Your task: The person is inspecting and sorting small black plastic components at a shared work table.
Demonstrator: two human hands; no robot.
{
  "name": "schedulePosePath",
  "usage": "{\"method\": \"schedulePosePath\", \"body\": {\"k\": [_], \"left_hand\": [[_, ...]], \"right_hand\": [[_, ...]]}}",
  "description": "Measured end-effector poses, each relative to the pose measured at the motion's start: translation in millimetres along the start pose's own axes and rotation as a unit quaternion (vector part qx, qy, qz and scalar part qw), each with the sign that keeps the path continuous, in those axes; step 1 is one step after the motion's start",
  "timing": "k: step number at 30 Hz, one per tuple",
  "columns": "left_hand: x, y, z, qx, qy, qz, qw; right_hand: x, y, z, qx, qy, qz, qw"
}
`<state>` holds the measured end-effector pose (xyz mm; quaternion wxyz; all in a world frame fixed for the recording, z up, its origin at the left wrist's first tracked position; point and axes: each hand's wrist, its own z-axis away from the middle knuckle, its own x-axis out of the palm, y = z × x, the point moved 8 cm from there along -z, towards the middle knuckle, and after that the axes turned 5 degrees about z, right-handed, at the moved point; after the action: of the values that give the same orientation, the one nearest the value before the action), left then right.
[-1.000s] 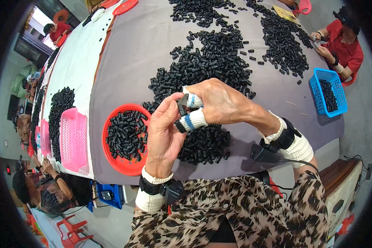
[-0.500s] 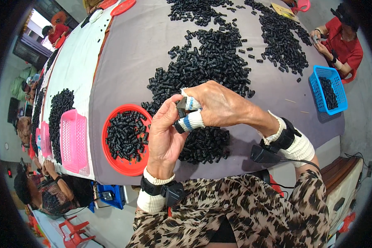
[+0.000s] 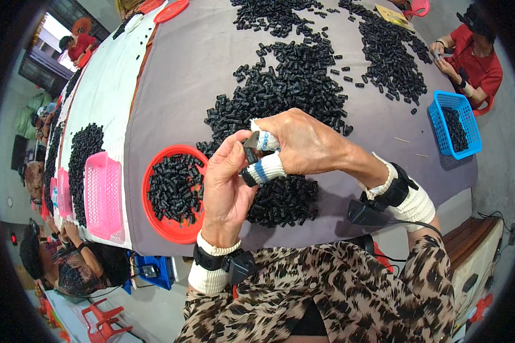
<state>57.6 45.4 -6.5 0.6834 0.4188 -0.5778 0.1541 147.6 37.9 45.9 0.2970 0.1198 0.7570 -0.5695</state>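
Black plastic is what I am handling: one small black part [image 3: 250,150], pinched where my two hands are meeting above the table [image 3: 200,63].

Left hand [image 3: 228,184]: rising from my lower left, thumb and fingers curling up and closing on the part from its left side. A white cuff and a dark strap are sitting on that wrist.

Right hand [image 3: 303,143]: reaching in from my right, closed over the same part from above. Two of its fingers are wearing white cloth sleeves [image 3: 264,170], one with a blue stripe, and these are pressing against my left fingertips. How much of the part each hand is gripping I cannot tell, since my fingers are covering most of it.

Items lying about the hands:
- a heap of parts [image 3: 285,197], directly under my hands and touching neither;
- a red bowl [image 3: 160,223], just left of my left hand, holding more parts;
- a pink basket [image 3: 102,194], further left, beyond the bowl;
- a wide pile [image 3: 280,86] spreading over the grey cloth past my right hand;
- a blue basket [image 3: 455,123], well off to my right, by a person in red [image 3: 479,60] who is sitting at the far corner.
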Motion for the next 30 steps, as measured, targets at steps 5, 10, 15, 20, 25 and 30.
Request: {"method": "schedulePosePath", "body": {"k": [5, 10, 15, 20, 25, 30], "left_hand": [[-3.2, 0.3, 0.1, -0.004, -0.003, -0.003, 1.000], [-5.0, 0.7, -0.2, 0.004, 0.013, -0.005, 1.000], [-4.1, -0.7, 0.3, 0.000, 0.002, -0.002, 1.000], [0.5, -1.3, 1.1, 0.006, 0.003, -0.011, 1.000], [-0.1, -1.5, 0.0, 0.005, 0.003, -0.012, 1.000], [0.9, 1.0, 0.3, 0.011, 0.018, -0.038, 0.999]], "right_hand": [[0.1, -2.5, -0.5, -0.004, -0.004, -0.005, 1.000], [2.4, 1.2, -1.3, -0.006, -0.002, 0.011, 1.000], [4.0, 2.4, -0.2, -0.027, 0.006, 0.026, 0.999], [2.8, 0.6, 1.7, -0.041, 0.014, 0.022, 0.999], [2.8, 0.0, 2.1, -0.035, 0.011, 0.013, 0.999], [-2.3, -1.9, 2.4, -0.021, 0.012, -0.004, 1.000]]}}
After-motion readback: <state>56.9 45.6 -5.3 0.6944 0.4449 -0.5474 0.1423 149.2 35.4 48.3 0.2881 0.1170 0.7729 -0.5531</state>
